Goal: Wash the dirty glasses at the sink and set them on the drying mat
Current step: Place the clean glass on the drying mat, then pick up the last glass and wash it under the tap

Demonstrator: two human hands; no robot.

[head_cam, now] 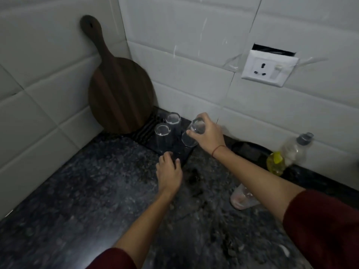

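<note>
In the head view, the task is judged well advanced but not finished. Two faceted clear glasses are seen standing mouth-down on the drying mat (pixel 144 131), the near glass (pixel 162 133) and the far glass (pixel 173 120) just beside each other. A held glass (pixel 191 135) is clamped in the right hand (pixel 207 135), fingers and thumb curled round its upper part. It is tilted over the mat's right side, and whether its rim touches the mat cannot be told. The left hand (pixel 169 170) is laid with relaxed fingers on the mat's near edge, gripping nothing; the two hands are kept apart.

One more item appears to be left: a cloudy glass (pixel 241 198) with a pinkish film low inside is seen on the counter (pixel 77 191), well to the right of the mat and nearer the person, partly hidden by the right forearm. It is judged unwashed. No sink is shown.

The mat is dark and thin, with ribs along its left strip. The counter is speckled dark stone. A round wooden board (pixel 120 90) with a long handle is leaned on glossy white tiles just behind the mat. A yellow soap bottle (pixel 274 163) is stood far to the mat's right.
</note>
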